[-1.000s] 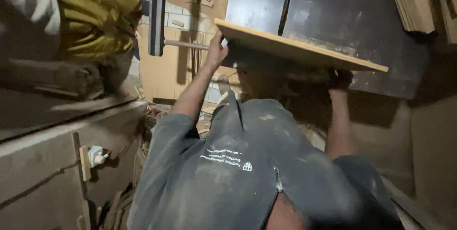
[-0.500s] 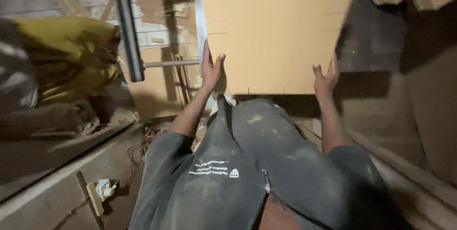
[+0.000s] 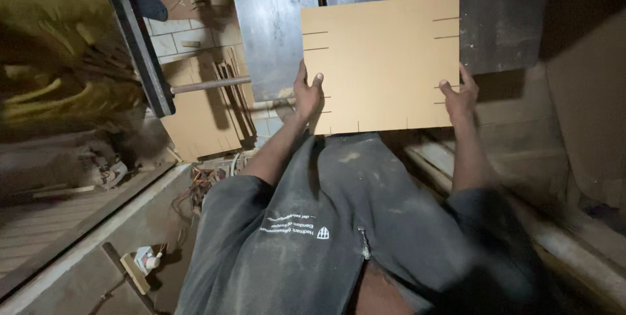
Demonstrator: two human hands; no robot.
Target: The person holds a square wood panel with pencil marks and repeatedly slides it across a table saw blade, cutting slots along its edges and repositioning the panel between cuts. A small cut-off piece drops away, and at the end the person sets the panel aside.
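A flat, pale tan rectangular wooden board (image 3: 381,60) with short dark slots cut into its left, right and lower edges is held up in front of the person, its broad face turned to the camera. It hangs above the lap, in front of two dark, scuffed sheet panels (image 3: 417,2) that stand behind it.

The left hand (image 3: 306,93) grips the board's left edge near the lower corner, thumb laid over the front face and the other fingers wrapped behind, out of sight. The right hand (image 3: 460,96) clamps the right edge at about the same height, thumb on the front, fingers hidden behind. Both hands are closed on the board and carry it between them.

Below the board lies the person's dusty grey garment (image 3: 339,230), with a small white printed mark on it. To the left of the board a dark metal post (image 3: 137,34) slants down, with a rusty brown round bar (image 3: 212,84) running from it toward the panels. Behind these is a pale brick wall (image 3: 189,34), and thin tan offcut sheets (image 3: 195,119) lean at its foot. Further left sits a blurred yellow bundle (image 3: 59,47). At the lower left, a small wooden block with a white fitting (image 3: 145,264) rests on a grey ledge (image 3: 98,256).
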